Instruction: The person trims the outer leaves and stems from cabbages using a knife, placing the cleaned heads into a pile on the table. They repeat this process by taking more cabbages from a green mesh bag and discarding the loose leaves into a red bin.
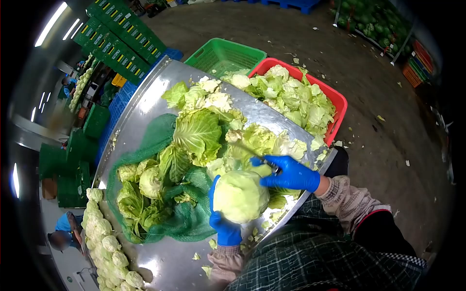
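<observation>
My left hand (224,227), in a blue glove, is wrapped round the side of a pale green cabbage (242,196) and holds it above the metal table. The blue-gloved right hand (295,174) grips a knife (248,149) by its dark handle, just beside the cabbage. The blade points away over trimmed leaves (259,138) and is partly blurred. Left of the cabbage, a green mesh bag (194,225) lies spread, with several untrimmed cabbages (150,182) on it. Large loose leaves (196,133) are piled beyond.
A red crate (340,104) full of leaves and a green crate (223,53) stand past the metal table's (160,102) far edge. Trimmed cabbages (109,252) are heaped at left. Stacked green crates (121,39) stand behind; another person (68,228) is at far left.
</observation>
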{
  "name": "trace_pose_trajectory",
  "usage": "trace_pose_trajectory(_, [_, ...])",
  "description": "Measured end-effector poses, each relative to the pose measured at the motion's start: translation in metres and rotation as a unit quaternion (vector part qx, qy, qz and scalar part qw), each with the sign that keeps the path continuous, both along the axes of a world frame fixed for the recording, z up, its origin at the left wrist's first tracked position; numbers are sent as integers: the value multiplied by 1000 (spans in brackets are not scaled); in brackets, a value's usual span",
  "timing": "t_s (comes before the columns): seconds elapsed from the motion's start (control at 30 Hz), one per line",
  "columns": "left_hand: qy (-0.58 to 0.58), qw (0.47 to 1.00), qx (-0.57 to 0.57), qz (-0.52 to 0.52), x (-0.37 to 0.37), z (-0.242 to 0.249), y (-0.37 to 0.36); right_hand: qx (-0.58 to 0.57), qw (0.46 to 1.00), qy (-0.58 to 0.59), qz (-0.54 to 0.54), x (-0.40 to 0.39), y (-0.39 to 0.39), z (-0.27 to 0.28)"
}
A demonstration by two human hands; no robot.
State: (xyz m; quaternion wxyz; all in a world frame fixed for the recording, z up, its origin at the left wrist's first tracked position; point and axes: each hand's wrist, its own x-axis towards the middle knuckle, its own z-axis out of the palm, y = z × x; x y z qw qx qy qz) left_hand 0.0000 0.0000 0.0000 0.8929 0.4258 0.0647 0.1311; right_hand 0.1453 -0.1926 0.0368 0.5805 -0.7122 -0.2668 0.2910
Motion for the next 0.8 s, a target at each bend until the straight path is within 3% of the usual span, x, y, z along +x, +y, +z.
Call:
trace_pose_trajectory(0.07, [31, 989, -141, 26, -1, 2, -11, 74, 996, -11, -40, -21, 5, -7])
trace_pose_trajectory(0.17, [194, 974, -23, 114, 24, 24, -13, -14, 977, 187, -101, -23, 7, 12])
trace_pose_trajectory(0.3, [248, 951, -171, 64, 14, -11, -5, -50, 977, 198, -55, -36, -2, -10])
trace_pose_trajectory(0.33, [258, 947, -170, 82, 12, -16, -11, -29, 991, 110, -65, -39, -2, -28])
trace_pose_trajectory(0.43, [381, 913, -127, 76, 2, -8, -27, -55, 992, 47, -106, -44, 1, -59])
trace_pose_trajectory(0.47, [368, 922, -110, 39, -1, -9, -27, -47, 980, 130, -142, -43, 2, -65])
trace_pose_trajectory(0.57, [459, 884, -85, -1, -4, -35, -25, -35, 982, 91, -162, -37, 5, -99])
trace_pose_trajectory(0.6, [448, 892, -53, -12, -1, -25, -24, -77, 979, 128, -140, -31, 3, -80])
trace_pose_trajectory(0.7, [374, 913, 157, 35, -9, -61, -23, -118, 983, 25, -135, -27, 2, -87])
trace_pose_trajectory(0.8, [255, 822, 495, 121, 3, -28, -35, -83, 980, -68, -169, -18, 2, -90])
